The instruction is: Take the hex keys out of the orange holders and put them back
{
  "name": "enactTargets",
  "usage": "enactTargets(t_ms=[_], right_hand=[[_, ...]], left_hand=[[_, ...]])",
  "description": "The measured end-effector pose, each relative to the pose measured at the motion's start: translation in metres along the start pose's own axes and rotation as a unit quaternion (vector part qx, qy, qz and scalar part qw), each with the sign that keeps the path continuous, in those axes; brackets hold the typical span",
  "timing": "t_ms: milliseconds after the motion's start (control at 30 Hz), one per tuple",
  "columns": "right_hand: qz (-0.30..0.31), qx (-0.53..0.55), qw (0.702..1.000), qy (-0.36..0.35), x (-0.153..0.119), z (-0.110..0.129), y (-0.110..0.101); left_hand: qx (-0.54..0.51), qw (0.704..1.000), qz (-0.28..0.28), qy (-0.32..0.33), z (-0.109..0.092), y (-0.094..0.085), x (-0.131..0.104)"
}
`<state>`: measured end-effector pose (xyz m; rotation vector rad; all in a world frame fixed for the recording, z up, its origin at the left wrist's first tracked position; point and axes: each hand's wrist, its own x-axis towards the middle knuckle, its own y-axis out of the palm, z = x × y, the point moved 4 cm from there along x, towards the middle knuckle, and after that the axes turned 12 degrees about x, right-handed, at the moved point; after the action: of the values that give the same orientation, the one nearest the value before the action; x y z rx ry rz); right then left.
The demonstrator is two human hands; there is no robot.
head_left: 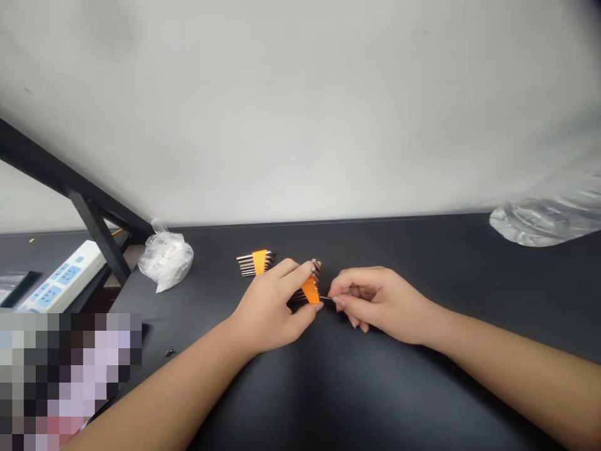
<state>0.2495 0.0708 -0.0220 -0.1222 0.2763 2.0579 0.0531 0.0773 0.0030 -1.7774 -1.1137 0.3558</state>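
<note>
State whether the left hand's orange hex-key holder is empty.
Not empty: hex keys protrude from the orange hex-key holder. Whether it's full, cannot tell; the left hand partly covers it.

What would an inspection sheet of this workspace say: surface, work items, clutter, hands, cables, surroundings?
Surface: black table, smooth.
Work items: orange holder in the left hand; second holder lying beyond that hand, with metal keys through it; thin rod beside the first.
Clutter: knotted bag at left; clear plastic at far right; small black bit near the left forearm.
Hands: left grips the orange holder; right hand pinches the rod.
Cables: nothing seen for certain.
Surroundings: pale wall behind; black frame and white power strip at left; lower left corner pixelated.
</note>
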Motion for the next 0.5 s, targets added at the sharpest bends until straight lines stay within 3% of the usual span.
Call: enactTargets(t_ms=[267, 500], right_hand=[[0.005, -0.028, 0.999, 0.044, 0.001, 0.005, 0.001], [-0.065, -0.051, 0.996, -0.012, -0.004, 0.002, 0.006]], left_hand=[[0.052, 0.998, 0.028, 0.028, -0.003, 0.000, 0.000], [0.098, 0.994, 0.028, 0.030, -0.012, 0.006, -0.001]])
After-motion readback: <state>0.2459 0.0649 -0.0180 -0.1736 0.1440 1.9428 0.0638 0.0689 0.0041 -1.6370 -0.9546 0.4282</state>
